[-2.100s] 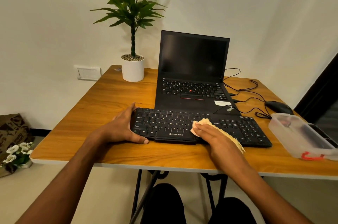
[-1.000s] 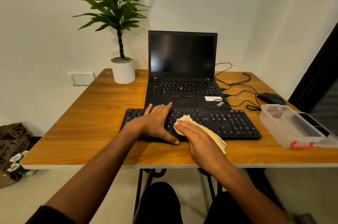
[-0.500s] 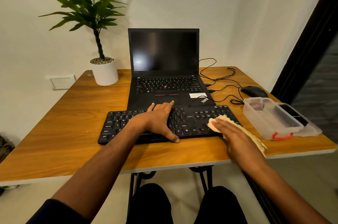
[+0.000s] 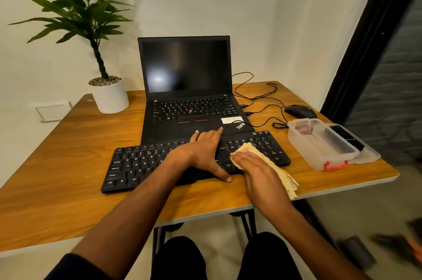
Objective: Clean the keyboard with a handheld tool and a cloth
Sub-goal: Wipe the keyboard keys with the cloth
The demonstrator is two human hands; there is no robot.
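A black keyboard point(image 4: 159, 163) lies across the near middle of the wooden table point(image 4: 68, 154), its back edge just in front of an open black laptop point(image 4: 187, 97) whose screen is dark. The left hand point(image 4: 205, 154) rests flat on the middle of the keyboard, fingers straight and reaching over its back edge toward the laptop's palm rest, thumb point(image 4: 222, 174) stretched down over the front edge onto the table; its grip is open and holds nothing. The right hand point(image 4: 258, 172) presses a crumpled yellowish cloth point(image 4: 269, 163) onto the right part of the keyboard with flat, extended fingers, so this grip is also open; the cloth trails from under the palm toward the table's near right edge. To the right stands a clear plastic box point(image 4: 319, 145) with a red clasp, and a black mouse point(image 4: 299, 111) sits behind it with black cables point(image 4: 262, 99) looping to the laptop. A potted plant point(image 4: 109, 94) in a white pot stands at the back left of the table.
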